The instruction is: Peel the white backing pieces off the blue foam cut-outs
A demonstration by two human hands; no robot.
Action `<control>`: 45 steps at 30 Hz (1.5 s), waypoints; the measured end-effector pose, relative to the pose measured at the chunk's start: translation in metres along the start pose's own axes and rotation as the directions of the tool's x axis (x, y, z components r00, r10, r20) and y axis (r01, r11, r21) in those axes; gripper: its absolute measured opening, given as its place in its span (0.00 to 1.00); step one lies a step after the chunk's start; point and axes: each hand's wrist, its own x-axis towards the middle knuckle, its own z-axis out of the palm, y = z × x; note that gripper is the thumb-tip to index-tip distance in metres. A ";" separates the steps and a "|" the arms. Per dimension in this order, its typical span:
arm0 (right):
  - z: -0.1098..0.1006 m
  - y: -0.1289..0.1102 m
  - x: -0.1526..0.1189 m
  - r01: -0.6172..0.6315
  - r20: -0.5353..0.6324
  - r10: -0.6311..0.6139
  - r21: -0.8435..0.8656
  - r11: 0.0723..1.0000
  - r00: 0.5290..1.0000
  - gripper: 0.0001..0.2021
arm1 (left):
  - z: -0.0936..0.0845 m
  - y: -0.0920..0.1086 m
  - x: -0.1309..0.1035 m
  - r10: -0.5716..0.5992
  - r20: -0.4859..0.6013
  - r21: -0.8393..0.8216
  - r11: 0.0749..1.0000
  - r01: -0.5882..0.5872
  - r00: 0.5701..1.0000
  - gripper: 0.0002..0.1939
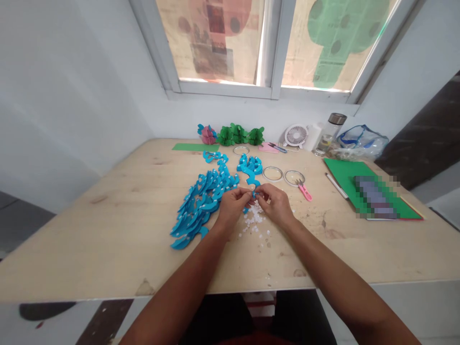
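Both hands meet over the middle of the table, fingertips pinched on a blue paper piece (253, 182). My left hand (235, 203) is closed on its near left side, and my right hand (276, 203) is closed on its right. Just beyond them lie more curled blue pieces (250, 164) with white squares on them. Left of my left hand spreads a large pile of blue paper shapes (201, 201), also dotted with white squares. Small white scraps (255, 215) are scattered beneath and between the hands.
Tape rolls (272, 173) and pink snips (304, 189) lie to the right. Farther right are a pen (337, 185) and green sheets (348, 177). Along the wall stand green paper figures (238, 133), a white fan (296, 135) and a bottle (331, 133).
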 end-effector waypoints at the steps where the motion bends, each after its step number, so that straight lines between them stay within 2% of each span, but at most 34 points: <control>1: 0.000 0.000 0.000 0.000 0.000 0.000 -0.003 1.000 1.000 0.05 | 0.000 0.000 0.000 -0.006 0.000 -0.009 1.000 0.006 1.000 0.07; 11: -0.003 -0.002 0.000 -0.026 0.037 0.026 -0.012 1.000 0.999 0.05 | 0.000 0.007 -0.001 -0.019 0.012 -0.004 1.000 0.019 1.000 0.07; 18: 0.001 -0.002 0.000 -0.195 0.031 0.193 0.098 0.976 0.981 0.03 | 0.001 0.000 0.002 0.062 -0.053 0.090 0.994 -0.058 0.997 0.07; 21: 0.005 0.000 0.000 -0.297 0.059 0.291 0.230 0.927 0.955 0.04 | 0.001 0.000 0.003 0.127 -0.047 0.164 0.979 -0.117 0.991 0.06; 26: 0.009 0.003 0.003 -0.442 0.160 0.418 0.468 0.766 0.894 0.06 | -0.001 0.000 0.001 0.237 -0.020 0.293 0.930 -0.221 0.971 0.07; 32: 0.007 0.001 0.006 -0.513 0.200 0.495 0.559 0.651 0.846 0.06 | -0.001 0.000 -0.003 0.307 0.024 0.397 0.871 -0.291 0.952 0.08; 36: 0.007 0.001 0.006 -0.531 0.214 0.515 0.584 0.614 0.830 0.07 | 0.001 0.001 -0.005 0.325 0.027 0.430 0.850 -0.305 0.945 0.08; 45: 0.006 -0.001 0.007 -0.528 0.210 0.519 0.603 0.598 0.828 0.07 | 0.001 0.001 -0.005 0.348 0.028 0.446 0.835 -0.324 0.937 0.08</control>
